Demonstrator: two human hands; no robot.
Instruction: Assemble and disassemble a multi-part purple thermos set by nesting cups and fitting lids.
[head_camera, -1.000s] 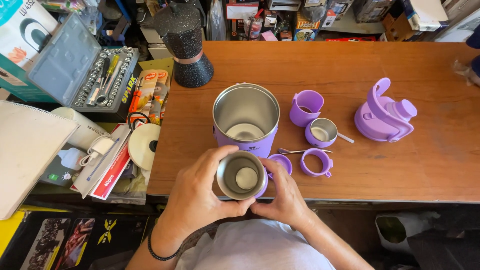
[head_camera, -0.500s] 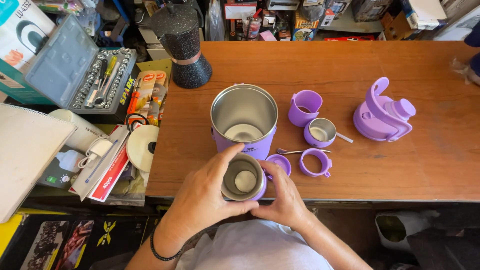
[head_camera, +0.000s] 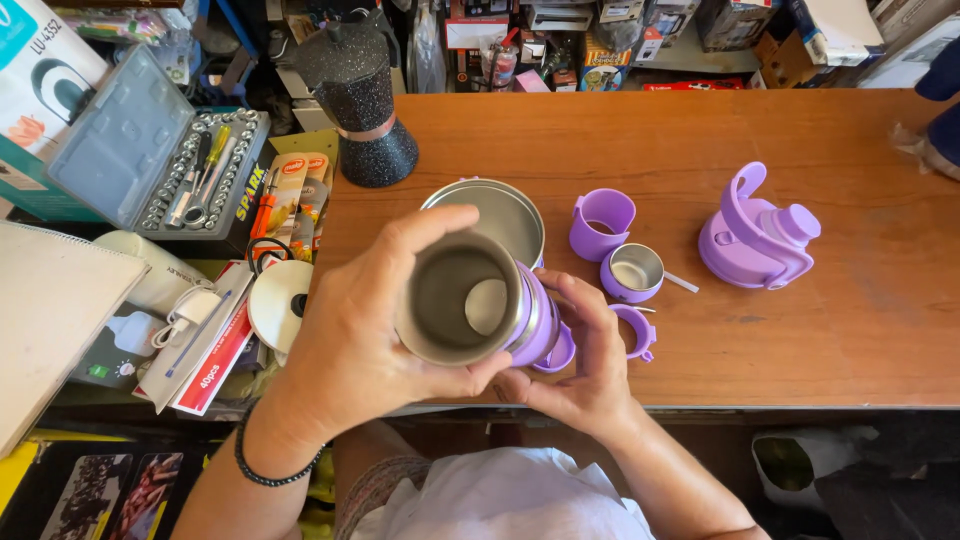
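A wooden tabletop (head_camera: 700, 130) seen from above. Its far edge and right half between the objects lie bare, giving open passage. Near the far left corner stands a black speckled coffee pot (head_camera: 362, 100). Toward the middle sit a large steel container (head_camera: 500, 212), a purple cup (head_camera: 602, 222) and a small steel-lined cup (head_camera: 634, 272), close together. A purple lid (head_camera: 755, 235) stands further right, apart.
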